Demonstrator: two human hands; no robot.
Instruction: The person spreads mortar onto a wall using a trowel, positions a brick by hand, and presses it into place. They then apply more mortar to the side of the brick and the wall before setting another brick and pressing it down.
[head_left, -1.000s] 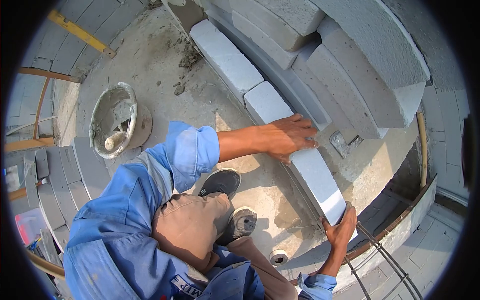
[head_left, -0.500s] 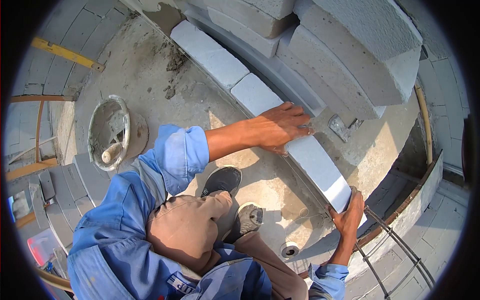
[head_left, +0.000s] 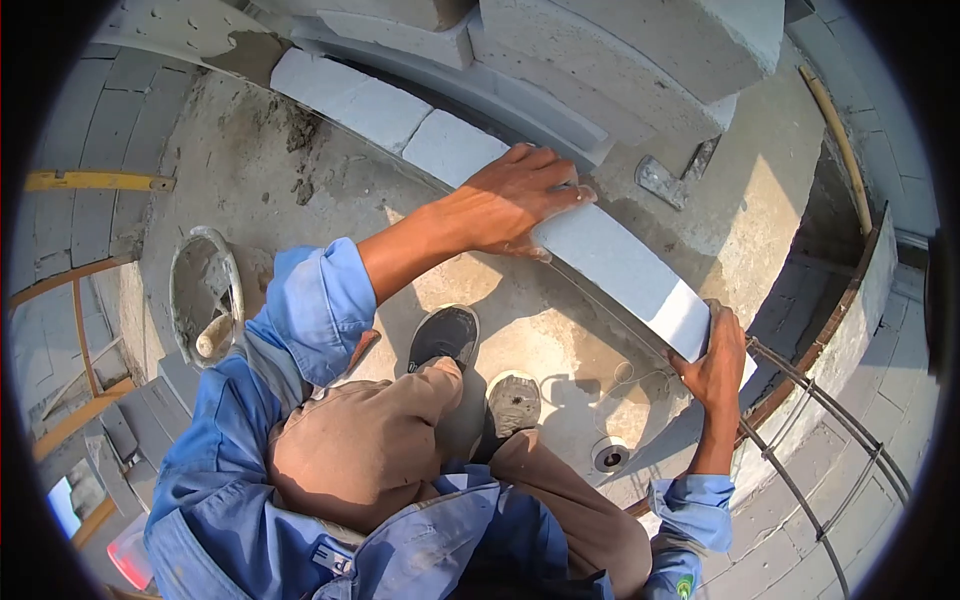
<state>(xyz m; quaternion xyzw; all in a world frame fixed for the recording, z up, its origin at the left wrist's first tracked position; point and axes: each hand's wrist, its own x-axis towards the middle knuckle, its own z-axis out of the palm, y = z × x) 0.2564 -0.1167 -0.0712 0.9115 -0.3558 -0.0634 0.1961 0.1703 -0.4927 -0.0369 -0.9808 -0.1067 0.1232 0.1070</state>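
A white building block [head_left: 620,265] lies at the right end of a row, in line with another white block [head_left: 355,100]. My left hand [head_left: 520,205] grips across its left part, fingers over the top and thumb on the near side. My right hand [head_left: 715,350] is wrapped round its right end, thumb on the near edge. A thin string runs along the near side of the row. The joint under my left hand is partly hidden.
Large grey blocks [head_left: 600,60] are stacked behind the row, near an L-shaped metal piece [head_left: 675,180]. A mortar bucket [head_left: 235,275] with a handled tool stands left. Steel bars [head_left: 830,410] jut out at right by a floor opening [head_left: 810,250]. A pipe end [head_left: 610,456] sits near my shoes.
The view has shifted and turned slightly, so the row and stacked blocks appear farther up and left. Both hands keep their hold on the white block.
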